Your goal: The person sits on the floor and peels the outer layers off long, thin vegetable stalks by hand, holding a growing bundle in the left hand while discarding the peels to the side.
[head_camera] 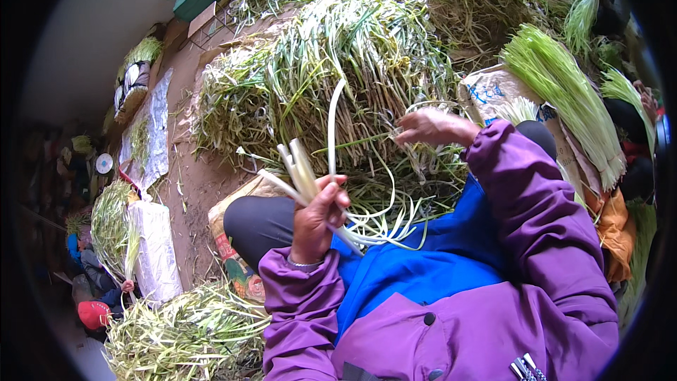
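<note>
Pale, peeled leafy stalks point(302, 169) are gripped in my left hand point(320, 217), their thick white ends pointing up and left. One long white stalk point(332, 127) rises from between its fingers, and thin leaves point(391, 233) trail over the blue cloth point(418, 270) on my lap. My right hand point(431, 127) is by the front right of a large heap of unpeeled leafy stalks point(344, 74), fingers bent and partly apart; some thin strands lie close to it. Whether those fingers pinch a strand I cannot tell.
Cleaned green bunches point(566, 100) lie on a printed sack point(484, 87) at right. Loose trimmings point(185, 333) form a pile at lower left, near a white wrapped bundle point(157, 248) and a person in a red cap point(94, 315). Other people sit at the upper right. A green bag point(197, 0) stands at the top.
</note>
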The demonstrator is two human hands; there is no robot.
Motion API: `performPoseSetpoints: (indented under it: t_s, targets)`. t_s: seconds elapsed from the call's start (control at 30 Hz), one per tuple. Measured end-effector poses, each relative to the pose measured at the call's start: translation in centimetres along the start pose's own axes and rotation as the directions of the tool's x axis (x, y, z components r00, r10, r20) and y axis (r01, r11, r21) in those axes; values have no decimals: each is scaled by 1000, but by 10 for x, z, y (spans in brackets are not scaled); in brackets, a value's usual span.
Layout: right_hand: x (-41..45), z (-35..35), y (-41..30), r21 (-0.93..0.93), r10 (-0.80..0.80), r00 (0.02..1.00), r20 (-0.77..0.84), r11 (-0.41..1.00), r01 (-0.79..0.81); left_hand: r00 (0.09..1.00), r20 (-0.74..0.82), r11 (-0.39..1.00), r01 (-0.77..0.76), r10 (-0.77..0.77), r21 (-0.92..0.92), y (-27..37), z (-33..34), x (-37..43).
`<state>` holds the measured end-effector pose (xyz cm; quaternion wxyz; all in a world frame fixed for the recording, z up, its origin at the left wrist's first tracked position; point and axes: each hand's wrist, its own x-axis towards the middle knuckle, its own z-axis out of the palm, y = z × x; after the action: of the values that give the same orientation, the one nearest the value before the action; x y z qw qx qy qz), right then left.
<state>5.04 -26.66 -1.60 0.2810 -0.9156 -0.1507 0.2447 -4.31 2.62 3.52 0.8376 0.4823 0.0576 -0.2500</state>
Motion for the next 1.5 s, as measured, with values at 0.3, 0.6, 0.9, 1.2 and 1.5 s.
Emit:
performPoseSetpoints:
  t_s: [0.3,0.6,0.9,1.2,1.5]
  targets:
    - [-5,10,-106,744,-107,991,-82,655,132,973,-210,993,-74,91,89,-11,0,19]
    - [25,42,-131,510,-395,798,456,851,130,949,-302,972,-148,88,-182,8,-33,27]
    - [161,14,-41,-160,221,900,-375,941,-297,903,-332,892,-366,273,-265,32,-38,29]
    - [133,17,-21,438,239,894,-380,897,-54,922,-345,976,-209,175,-65,24,-30,37]
    - [68,17,-40,853,227,973,-48,515,-78,940,-320,991,-131,116,-24,16,-22,35]
